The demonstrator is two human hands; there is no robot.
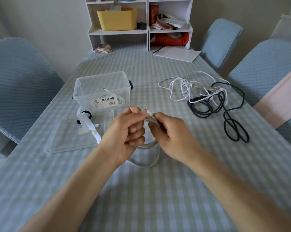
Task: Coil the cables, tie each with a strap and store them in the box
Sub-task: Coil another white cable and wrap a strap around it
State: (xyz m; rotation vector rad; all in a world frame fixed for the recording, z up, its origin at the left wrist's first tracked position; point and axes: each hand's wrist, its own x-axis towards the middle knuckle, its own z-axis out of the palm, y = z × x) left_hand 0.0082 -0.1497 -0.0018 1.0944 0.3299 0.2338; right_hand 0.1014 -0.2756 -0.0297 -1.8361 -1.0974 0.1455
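Observation:
Above the table's middle, my left hand (124, 131) grips a coil of white cable (149, 144); its loops show below the fingers and one loose loop hangs down to the cloth. My right hand (173, 133) pinches the same coil at its top, beside the cable's plug end. The clear plastic box (77, 86) stands to the left, open, with a coiled white cable inside. Its clear lid (64, 141) lies in front of it. On the lid lie white straps (89, 126) and black straps (87, 113). A tangle of white cables (179, 86) and black cables (231, 124) lies at the right.
Blue-covered chairs stand at the left (16, 84) and right (261, 67) of the checked table. A white shelf unit (148, 30) with a yellow bin (118, 19) stands at the far end. A sheet of paper (176, 53) lies in front of it.

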